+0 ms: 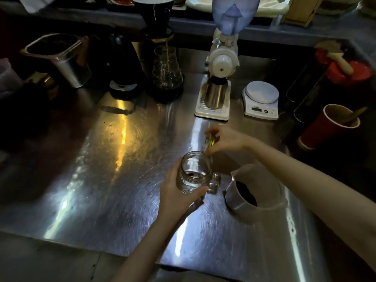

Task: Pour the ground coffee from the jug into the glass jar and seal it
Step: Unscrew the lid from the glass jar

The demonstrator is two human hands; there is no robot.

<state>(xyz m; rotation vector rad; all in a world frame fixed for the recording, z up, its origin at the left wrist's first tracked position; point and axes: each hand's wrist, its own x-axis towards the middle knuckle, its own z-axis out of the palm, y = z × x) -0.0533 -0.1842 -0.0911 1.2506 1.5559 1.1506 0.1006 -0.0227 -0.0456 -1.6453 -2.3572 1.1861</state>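
Head view looks down on a brushed steel tabletop (122, 159) with swirled scuff marks and bright streaks of reflected light. Near the centre, the left hand (177, 192) has its grip wrapped around a clear glass jar (194, 171) with a threaded round mouth and a moulded glass handle on its 3 o'clock side; the jar stands open, see-through, with only a small dark patch visible at its bottom. At 1 o'clock from the jar, the right hand (227, 139) has its grip pinched on a thin lid (208, 144) with yellowish markings, held on edge just beside the jar's rim. At 4 o'clock from the jar, apart from both hands, stands a metal jug (258, 192), matte grey with a pointed spout toward the jar and dark ground coffee (247, 193) inside. Further back at 12 o'clock is a white grinder (220, 64) with a blue hopper and a shiny steel cup under it; a white round-platter scale (261, 99) sits to its 3 o'clock, and a ribbed glass carafe (166, 68) to its 9 o'clock. A red paper cup (321, 129) leans at the right edge.
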